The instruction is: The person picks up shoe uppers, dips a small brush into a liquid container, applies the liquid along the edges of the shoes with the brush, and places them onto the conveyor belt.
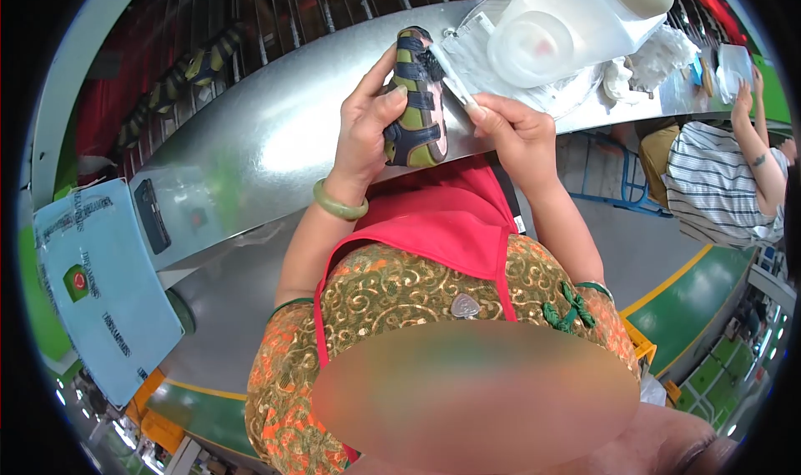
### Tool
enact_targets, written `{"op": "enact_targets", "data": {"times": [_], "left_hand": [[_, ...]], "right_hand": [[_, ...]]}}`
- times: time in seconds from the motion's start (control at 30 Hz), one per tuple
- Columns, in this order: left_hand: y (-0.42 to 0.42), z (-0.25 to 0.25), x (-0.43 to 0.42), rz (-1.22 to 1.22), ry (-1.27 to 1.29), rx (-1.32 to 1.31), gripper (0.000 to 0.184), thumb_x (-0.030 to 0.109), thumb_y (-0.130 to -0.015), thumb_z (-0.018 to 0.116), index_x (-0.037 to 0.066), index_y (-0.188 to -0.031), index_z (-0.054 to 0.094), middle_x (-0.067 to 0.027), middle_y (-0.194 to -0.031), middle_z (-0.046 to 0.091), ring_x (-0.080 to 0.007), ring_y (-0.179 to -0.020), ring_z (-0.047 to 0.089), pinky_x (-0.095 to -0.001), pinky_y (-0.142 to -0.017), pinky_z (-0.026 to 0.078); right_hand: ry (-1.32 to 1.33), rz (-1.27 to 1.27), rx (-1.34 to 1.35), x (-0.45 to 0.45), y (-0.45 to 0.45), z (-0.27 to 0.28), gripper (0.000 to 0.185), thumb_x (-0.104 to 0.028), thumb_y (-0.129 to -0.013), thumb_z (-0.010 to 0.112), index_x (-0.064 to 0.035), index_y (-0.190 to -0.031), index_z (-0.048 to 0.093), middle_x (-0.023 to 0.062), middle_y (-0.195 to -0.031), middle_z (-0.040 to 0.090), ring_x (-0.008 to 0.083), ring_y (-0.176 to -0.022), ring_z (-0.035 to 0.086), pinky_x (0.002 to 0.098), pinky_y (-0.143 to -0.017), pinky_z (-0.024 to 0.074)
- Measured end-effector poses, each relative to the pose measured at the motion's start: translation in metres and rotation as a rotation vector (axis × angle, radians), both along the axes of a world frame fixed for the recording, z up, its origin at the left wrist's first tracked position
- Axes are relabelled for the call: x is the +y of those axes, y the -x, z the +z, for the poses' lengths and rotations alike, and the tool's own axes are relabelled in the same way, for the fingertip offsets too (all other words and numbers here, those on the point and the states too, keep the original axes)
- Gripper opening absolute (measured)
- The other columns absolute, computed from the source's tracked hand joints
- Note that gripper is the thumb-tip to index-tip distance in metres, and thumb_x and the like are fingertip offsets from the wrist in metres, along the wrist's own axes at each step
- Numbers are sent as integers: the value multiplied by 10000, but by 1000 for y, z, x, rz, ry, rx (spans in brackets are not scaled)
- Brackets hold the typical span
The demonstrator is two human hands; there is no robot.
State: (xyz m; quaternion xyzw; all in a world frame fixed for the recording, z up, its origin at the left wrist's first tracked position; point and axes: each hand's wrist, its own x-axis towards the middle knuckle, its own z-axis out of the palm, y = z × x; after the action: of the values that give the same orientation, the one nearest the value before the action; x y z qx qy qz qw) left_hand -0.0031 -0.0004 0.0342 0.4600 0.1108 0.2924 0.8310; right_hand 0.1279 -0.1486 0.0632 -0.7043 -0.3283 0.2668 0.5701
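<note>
A green and navy strapped sandal [410, 108] is upright in my left hand [367, 120], its thumb pressed on the straps and its fingers behind. My right hand [519, 133] pinches the white handle of a brush [453, 78]. The brush's dark bristles touch the sandal's upper right edge, near its straps. Both hands are above the front edge of the metal table [275, 116]. A green bangle circles my left wrist.
A translucent plastic container [542, 37] lies tilted at the table's back right, beside crumpled white material [663, 58]. More sandals [213, 53] rest on metal bars behind. A blue box [108, 283] stands at left. Another person in a striped top [722, 174] is at right.
</note>
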Motion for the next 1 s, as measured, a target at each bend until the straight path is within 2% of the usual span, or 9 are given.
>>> {"op": "enact_targets", "data": {"times": [0.2, 0.27, 0.33, 0.37, 0.6, 0.63, 0.73, 0.87, 1.0], "left_hand": [[0, 0, -3, -52, 28, 40, 596, 209, -908, 526, -55, -1398, 312, -183, -1253, 544, -221, -1054, 609, -328, -901, 509], [-1, -1, -2, -64, 36, 49, 587, 215, -913, 513, -57, -1394, 317, -180, -1257, 540, -216, -1053, 609, -325, -897, 510], [-2, -2, -1, -49, 151, -7, 579, 206, -900, 557, -36, -1385, 354, -158, -1140, 601, -186, -930, 634, -304, -829, 527], [-2, 1, -2, -31, 153, 26, 537, 215, -916, 534, -39, -1365, 383, -147, -1108, 608, -177, -898, 637, -298, -806, 534], [-2, -5, 6, 31, 344, -5, 437, 233, -960, 468, -49, -1294, 456, -110, -1105, 603, -156, -878, 627, -271, -792, 526], [-3, -14, 11, -17, 337, -36, 337, 279, -978, 435, 18, -1150, 561, -112, -1058, 644, -207, -948, 637, -350, -853, 520], [-4, -16, 14, -136, 511, -119, 341, 284, -980, 433, 18, -1152, 560, -110, -1062, 645, -211, -953, 637, -350, -856, 520], [-4, -13, 14, -145, 543, -94, 337, 291, -982, 430, 33, -1152, 563, -108, -1053, 651, -209, -932, 646, -343, -828, 533], [-2, -10, 14, -146, 634, -78, 341, 310, -975, 443, 39, -1131, 578, -108, -1010, 665, -211, -870, 663, -363, -763, 559]], "right_hand": [[26, -85, -137, 9, -21, -4, 184, -111, -834, 696, 19, -964, 703, 23, -764, 662, 53, -679, 565, 200, -624, 460], [-77, -38, -271, 9, -27, -6, 181, -90, -809, 713, 13, -957, 707, 33, -792, 680, 61, -696, 580, 205, -633, 464], [-27, 20, -255, 7, -28, -3, 176, -78, -795, 719, 11, -947, 710, 37, -790, 681, 65, -699, 585, 208, -635, 467], [23, 76, -239, 5, -27, -1, 172, -66, -782, 726, 9, -937, 712, 41, -788, 682, 69, -701, 590, 210, -638, 471], [49, 159, -53, -2, -17, -5, 153, -61, -740, 749, -13, -884, 724, 66, -727, 674, 82, -639, 593, 226, -585, 474], [51, 167, -41, -5, -17, -5, 154, -56, -736, 749, -12, -881, 723, 65, -729, 673, 83, -639, 592, 224, -586, 474], [42, 189, -35, -7, -15, -3, 156, -46, -729, 748, -10, -878, 722, 63, -731, 672, 84, -640, 590, 222, -587, 472], [75, 211, -143, -4, -16, 5, 159, -33, -722, 743, -9, -878, 720, 61, -732, 670, 83, -643, 585, 221, -583, 462], [45, 223, -69, 1, -22, 2, 160, -33, -719, 745, -9, -875, 720, 54, -712, 655, 86, -634, 576, 227, -573, 454]]}}
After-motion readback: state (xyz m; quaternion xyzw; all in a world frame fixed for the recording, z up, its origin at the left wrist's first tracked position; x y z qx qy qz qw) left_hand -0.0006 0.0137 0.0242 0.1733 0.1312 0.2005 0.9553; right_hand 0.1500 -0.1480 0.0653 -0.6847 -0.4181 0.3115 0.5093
